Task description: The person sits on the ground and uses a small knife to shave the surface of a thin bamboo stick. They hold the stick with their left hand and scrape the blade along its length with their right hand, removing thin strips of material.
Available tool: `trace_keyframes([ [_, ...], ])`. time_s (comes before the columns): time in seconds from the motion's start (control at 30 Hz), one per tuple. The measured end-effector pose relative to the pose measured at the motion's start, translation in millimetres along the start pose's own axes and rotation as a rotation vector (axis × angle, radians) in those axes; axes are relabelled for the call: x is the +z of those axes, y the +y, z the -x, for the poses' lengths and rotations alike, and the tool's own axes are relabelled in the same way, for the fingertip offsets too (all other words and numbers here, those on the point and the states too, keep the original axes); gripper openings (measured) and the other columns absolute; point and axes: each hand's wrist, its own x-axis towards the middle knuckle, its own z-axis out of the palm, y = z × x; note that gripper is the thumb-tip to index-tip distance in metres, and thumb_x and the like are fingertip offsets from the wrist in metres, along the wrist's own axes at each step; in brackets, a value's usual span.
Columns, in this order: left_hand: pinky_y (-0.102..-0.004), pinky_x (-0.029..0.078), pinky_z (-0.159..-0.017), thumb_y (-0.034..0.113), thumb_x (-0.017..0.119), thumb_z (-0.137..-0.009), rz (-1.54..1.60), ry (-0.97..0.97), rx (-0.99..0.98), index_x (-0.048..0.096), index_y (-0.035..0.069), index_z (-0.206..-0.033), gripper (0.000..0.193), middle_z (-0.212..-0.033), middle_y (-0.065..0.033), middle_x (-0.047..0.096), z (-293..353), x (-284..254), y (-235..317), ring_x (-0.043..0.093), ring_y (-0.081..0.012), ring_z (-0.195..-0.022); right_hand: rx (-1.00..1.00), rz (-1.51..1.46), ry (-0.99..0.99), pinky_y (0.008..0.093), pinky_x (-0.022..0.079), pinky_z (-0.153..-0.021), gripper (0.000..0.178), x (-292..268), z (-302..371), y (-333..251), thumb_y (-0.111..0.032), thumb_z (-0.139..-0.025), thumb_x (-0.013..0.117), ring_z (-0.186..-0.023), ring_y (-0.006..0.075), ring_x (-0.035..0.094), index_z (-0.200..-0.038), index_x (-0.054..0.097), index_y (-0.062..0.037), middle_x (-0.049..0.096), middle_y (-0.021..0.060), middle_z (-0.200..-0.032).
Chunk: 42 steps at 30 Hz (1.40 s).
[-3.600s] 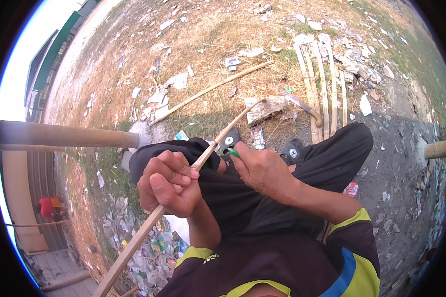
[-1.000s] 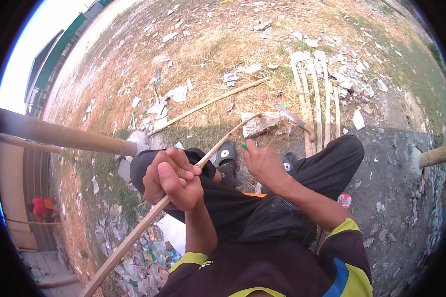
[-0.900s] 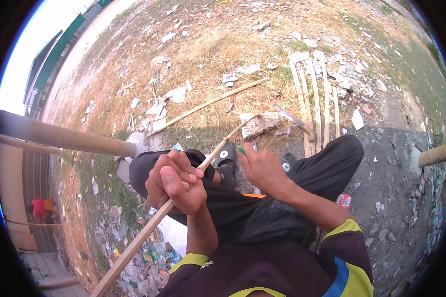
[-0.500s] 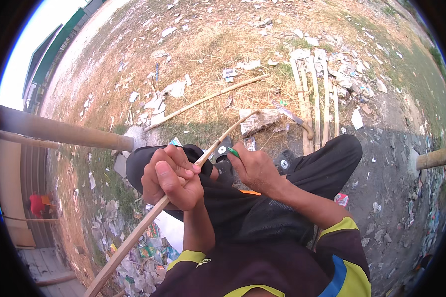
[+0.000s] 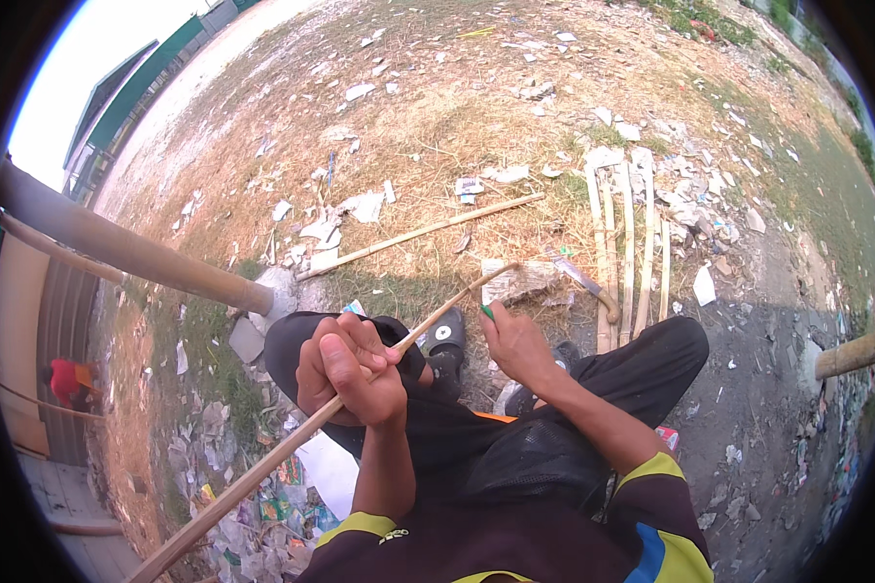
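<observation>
A long wooden stick [image 5: 253, 473] runs up from the lower left, narrowing to a thin, slightly bent tip. My left hand [image 5: 360, 374] is wrapped round it about midway, above my left knee. Nearer the tip and just right of the stick, my right hand [image 5: 522, 355] is closed on a small green object [image 5: 487, 312]. Most of that object is hidden by the fingers, so its kind cannot be made out. Whether it touches the stick is unclear.
A sickle-like tool with a curved wooden handle [image 5: 608, 304] lies ahead, beside several split bamboo strips [image 5: 628, 243]. Another bamboo strip [image 5: 423, 233] lies farther left. A thick bamboo pole [image 5: 136, 243] stands at left. Paper and plastic scraps litter the ground. A person in red [image 5: 65, 382] is far left.
My right hand has moved forward, closer to the stick's tip, with the green object still in it. My left hand keeps its grip. The whole view has shifted, with surroundings appearing lower.
</observation>
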Motion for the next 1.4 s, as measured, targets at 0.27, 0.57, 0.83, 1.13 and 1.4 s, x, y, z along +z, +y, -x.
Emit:
trace_keyframes([
  [0.27, -0.0214, 0.033, -0.033, 0.008, 0.044, -0.092, 0.025, 0.008, -0.031, 0.033, 0.005, -0.062, 0.032, -0.052, -0.0036, 0.035, 3.1, -7.0, -1.3, 0.033, -0.0083, -0.043, -0.101, -0.086, 0.032, 0.0522, 0.043, -0.051, 0.017, 2.4, 4.4, -11.9, -0.019, -0.095, 0.053, -0.059, 0.0459, 0.057, -0.091, 0.048, -0.0028, 0.054, 0.0254, -0.06],
  [0.57, -0.0207, 0.03, -0.034, 0.007, 0.041, -0.093, -0.006, 0.072, -0.03, 0.032, 0.006, -0.063, 0.032, -0.053, -0.0034, 0.035, 6.0, -4.2, 1.7, 0.032, -0.0078, -0.044, -0.094, 0.067, 0.022, 0.0512, 0.046, -0.049, 0.018, -1.6, 5.2, -27.5, -0.022, -0.095, 0.051, -0.055, 0.0425, 0.059, -0.093, 0.048, -0.0039, 0.056, 0.023, -0.057],
  [0.83, -0.0181, 0.027, -0.035, 0.008, 0.044, -0.093, -0.036, 0.129, -0.036, 0.032, 0.009, -0.062, 0.033, -0.05, 0.0004, 0.031, 0.9, -5.5, -4.8, 0.029, -0.0062, -0.041, -0.053, 0.205, 0.014, 0.0512, 0.046, -0.05, 0.018, 2.3, -7.8, -12.8, -0.021, -0.095, 0.052, -0.056, 0.043, 0.059, -0.094, 0.048, -0.0032, 0.056, 0.0232, -0.057],
  [1.13, -0.0199, 0.026, -0.034, 0.01, 0.043, -0.093, -0.083, 0.15, -0.043, 0.032, 0.005, -0.064, 0.031, -0.049, -0.0023, 0.031, -0.7, -6.7, -2.8, 0.029, -0.0084, -0.039, -0.06, 0.17, -0.006, 0.051, 0.049, -0.051, 0.02, 6.0, -9.6, -17.5, -0.025, -0.095, 0.052, -0.057, 0.0415, 0.062, -0.096, 0.048, -0.0049, 0.058, 0.0223, -0.057],
  [1.4, -0.0192, 0.025, -0.035, 0.008, 0.045, -0.089, -0.085, 0.205, -0.068, 0.032, 0.008, -0.061, 0.03, -0.048, -0.0002, 0.03, -7.8, -9.8, -5.5, 0.029, -0.0076, -0.038, -0.031, 0.245, -0.001, 0.0503, 0.05, -0.05, 0.021, 11.7, -8.8, 0.0, -0.026, -0.095, 0.051, -0.059, 0.0411, 0.063, -0.094, 0.048, -0.0049, 0.059, 0.021, -0.057],
])
